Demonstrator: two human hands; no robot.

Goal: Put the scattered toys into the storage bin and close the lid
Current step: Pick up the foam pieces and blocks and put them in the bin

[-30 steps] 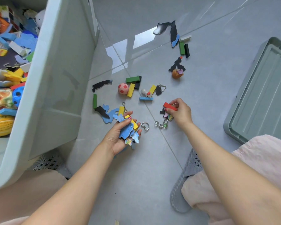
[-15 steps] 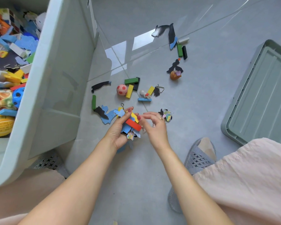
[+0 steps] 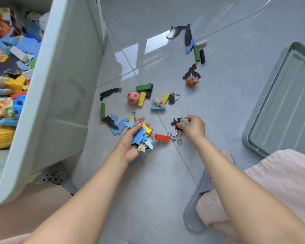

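From my head camera, looking down: my left hand [image 3: 130, 140] lies palm up, fingers curled round a sheaf of flat blue puzzle pieces [image 3: 141, 138] and a yellow block [image 3: 147, 129]. My right hand [image 3: 194, 126] pinches a small, brightly printed puzzle piece [image 3: 184, 121] at its fingertips, just over a black cut-out piece [image 3: 175, 122] on the floor. Between my hands lie a red block [image 3: 162, 137], a bent metal hook [image 3: 174, 135] and a green glass marble [image 3: 179, 140]. Further out the grey tiles [image 3: 165, 173] carry a pink-and-red ball [image 3: 133, 97], green, yellow, black and blue blocks, and dark animal silhouettes. The pale green storage bin [image 3: 60, 85] stands at my left, open and heaped with mixed toys. Its ribbed lid [image 3: 280, 106] lies flat on the floor at my right, well apart from it.
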